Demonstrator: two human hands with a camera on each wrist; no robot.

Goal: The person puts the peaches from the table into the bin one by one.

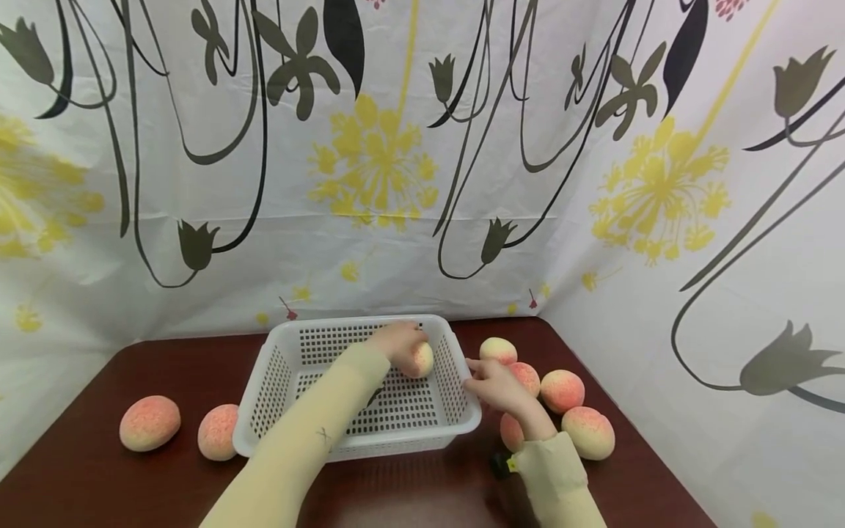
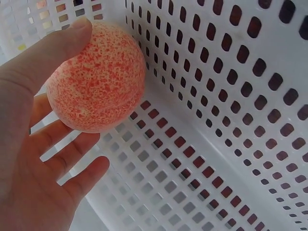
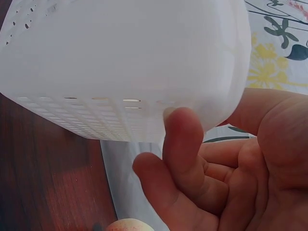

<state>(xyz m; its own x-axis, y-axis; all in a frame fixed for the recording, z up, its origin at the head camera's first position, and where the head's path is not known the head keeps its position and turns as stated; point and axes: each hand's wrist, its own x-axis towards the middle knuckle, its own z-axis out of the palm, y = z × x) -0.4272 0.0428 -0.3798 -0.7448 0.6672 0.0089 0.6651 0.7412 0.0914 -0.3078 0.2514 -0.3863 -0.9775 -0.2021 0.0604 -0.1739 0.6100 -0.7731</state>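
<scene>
A white plastic basket (image 1: pixel 403 445) with perforated walls stands on the dark table. Inside it, near the right end, my left hand (image 1: pixel 398 345) holds a pink-and-cream peach (image 1: pixel 423 361). In the left wrist view the thumb lies over the peach (image 2: pixel 103 79) and the fingers sit beneath it, close to the basket wall (image 2: pixel 231 72). My right hand (image 1: pixel 496 384) grips the basket's right rim from outside. Seen from the right wrist, its fingertips (image 3: pixel 183 130) press on the outer wall while the thumb is partly hidden behind the rim.
Several peaches lie to the right of the basket, among them one at the back (image 1: pixel 498 350) and one nearer the front (image 1: pixel 588 433). Two more, a left peach (image 1: pixel 150 423) and another peach (image 1: pixel 218 433), lie left of it. A flowered curtain (image 1: pixel 370 257) hangs behind the table.
</scene>
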